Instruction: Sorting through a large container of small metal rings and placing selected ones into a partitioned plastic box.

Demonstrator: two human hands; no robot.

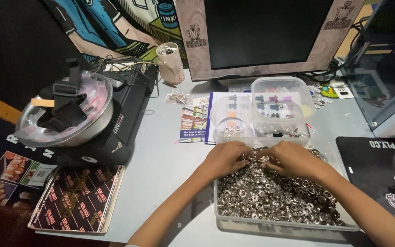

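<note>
We observe both hands working inside a clear plastic tray (234, 215) filled with small silver metal rings (275, 192). The tray stands near the front edge of a grey desk (170, 160). The left hand (225, 158) and the right hand (293, 159) rest side by side on the far part of the heap, fingers curled narrowly down into the rings; we cannot tell whether either hand grips a piece.

Open room lies to the left of the tray, where the bare desk surface runs up to a black-and-gold printed booklet (76, 199) overhanging the front edge. To the right, a black mat (376, 160) lies close beside the tray, leaving little room on that side.

Just behind the hands stand a small round clear container (232, 120) holding a few rings and a square clear lidded box (282, 105) with coloured parts inside. A striped multicoloured leaflet (195, 124) lies flat to their left. A small clear bag of rings (178, 97) lies farther back, near a pale tilted can (170, 61).

At the left, a clear dome lid (65, 110) sits on a black machine (120, 123). A dark monitor (266, 36) with a patterned frame stands at the rear. The room is dim.
</note>
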